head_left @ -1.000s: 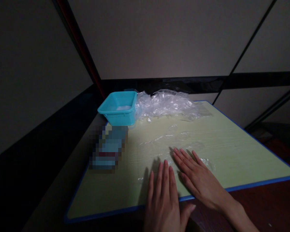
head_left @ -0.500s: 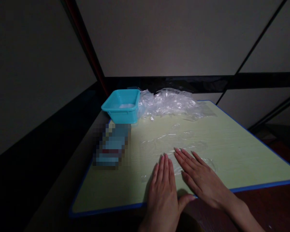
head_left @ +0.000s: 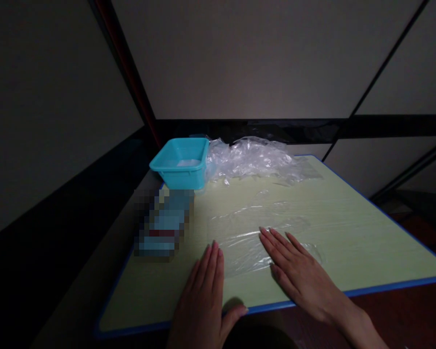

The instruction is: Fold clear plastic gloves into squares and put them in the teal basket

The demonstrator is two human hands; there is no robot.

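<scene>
A thin clear plastic bag (head_left: 245, 249) lies flat on the table, with shiny creases running across it. My left hand (head_left: 205, 291) rests at its left edge, fingers stretched out together and thumb apart, palm down. On the right part of the plastic lies my right hand (head_left: 300, 271), flat with fingers extended toward the upper left. Neither hand grips anything. The near edge of the table runs beneath both hands.
The pale yellow-green table (head_left: 363, 237) has a blue edge. A turquoise basin (head_left: 183, 167) with something white inside stands at the back left, beside a heap of crumpled clear plastic (head_left: 254, 160). A pixelated bluish object (head_left: 167, 223) lies at the left. Walls stand behind and left.
My left hand has slid left across the plastic to its left edge, and sharper creases now show between the hands. My right hand has stayed nearly in place. The view has shifted slightly.
</scene>
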